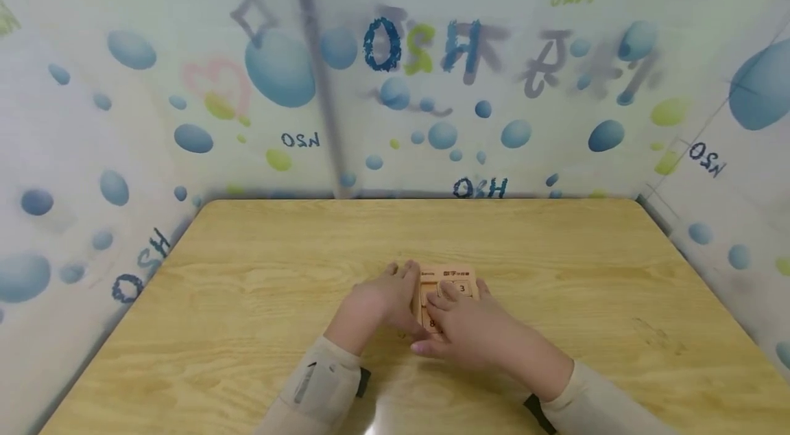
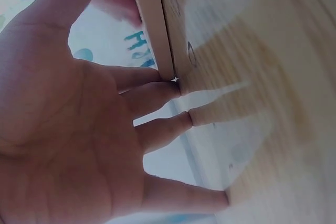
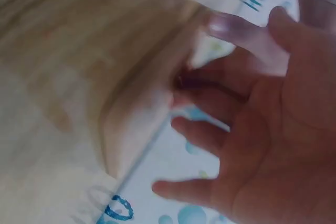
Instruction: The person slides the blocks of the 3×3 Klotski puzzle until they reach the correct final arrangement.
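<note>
On my head feed: numbered sliding-tile board [image 1: 441,273] lies flat on the wooden table [image 1: 278,243], about mid-width, printed rim strip on the far side, both hands on or against it.

Left hand [image 1: 384,299] is at the board's left side, fingers fairly straight and spread. The left wrist view gives me fingertips down on the tabletop, with the foremost ones right at a corner of the board. No real grip that I can see; reads as bracing.

Right hand [image 1: 478,331] reaches over the board, fingers extended and only slightly bent, tips over the tiles, thumb by the near edge. I see nothing pinched. The right wrist view is blurred, so I can't tell exactly which tile the tips press.

Progress: I'd call it mid-work, tile handling under way. I can read the 3 tile [image 1: 462,288] in the far right corner of the grid and the 8 tile [image 1: 432,324] lower, toward the left. One more tile sits just left of the 3, partly under the fingers, number unreadable. The right hand covers most of the rest, so I can't confirm the full order or place the gap for sure. The 3 looks well placed for a counting-order layout, my guess only. How many tiles are left to shift: can't tell from here. Not marking it finished, hands being on the board.
</note>
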`<control>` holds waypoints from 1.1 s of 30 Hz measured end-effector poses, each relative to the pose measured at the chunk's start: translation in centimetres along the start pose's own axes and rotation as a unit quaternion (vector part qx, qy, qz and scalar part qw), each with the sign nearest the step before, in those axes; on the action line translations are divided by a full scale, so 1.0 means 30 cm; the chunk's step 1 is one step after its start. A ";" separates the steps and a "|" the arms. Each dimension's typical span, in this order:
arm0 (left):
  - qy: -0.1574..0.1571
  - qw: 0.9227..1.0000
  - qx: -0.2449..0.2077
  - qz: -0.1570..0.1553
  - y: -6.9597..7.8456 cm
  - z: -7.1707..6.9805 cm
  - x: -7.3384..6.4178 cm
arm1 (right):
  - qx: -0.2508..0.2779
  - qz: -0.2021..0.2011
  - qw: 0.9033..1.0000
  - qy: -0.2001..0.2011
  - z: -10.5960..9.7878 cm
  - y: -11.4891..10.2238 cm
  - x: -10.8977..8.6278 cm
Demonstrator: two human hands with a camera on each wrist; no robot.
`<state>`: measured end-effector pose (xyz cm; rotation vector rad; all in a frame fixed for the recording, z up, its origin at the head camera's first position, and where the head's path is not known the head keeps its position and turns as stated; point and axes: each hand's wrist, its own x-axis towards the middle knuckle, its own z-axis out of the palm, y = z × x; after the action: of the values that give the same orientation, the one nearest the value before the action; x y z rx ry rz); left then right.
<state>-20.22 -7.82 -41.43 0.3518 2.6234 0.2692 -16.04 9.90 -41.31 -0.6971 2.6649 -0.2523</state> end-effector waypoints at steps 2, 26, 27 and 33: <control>0.004 1.000 -0.001 -0.001 -0.001 0.006 -0.003 | 0.016 0.006 1.000 -0.017 -0.005 0.005 -0.014; 0.014 1.000 -0.010 0.013 0.008 0.008 -0.003 | -0.029 0.037 0.999 0.020 0.013 0.035 -0.058; 0.015 1.000 -0.007 0.012 0.009 0.006 -0.004 | -0.033 0.039 0.999 0.020 0.015 0.035 -0.062; 0.013 1.000 -0.008 0.002 0.003 0.006 -0.005 | -0.044 0.027 0.997 0.052 0.026 0.032 -0.024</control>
<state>-20.00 -7.75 -41.52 0.3510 2.6451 0.2967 -15.57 11.04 -42.05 -0.6554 2.8033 -0.1607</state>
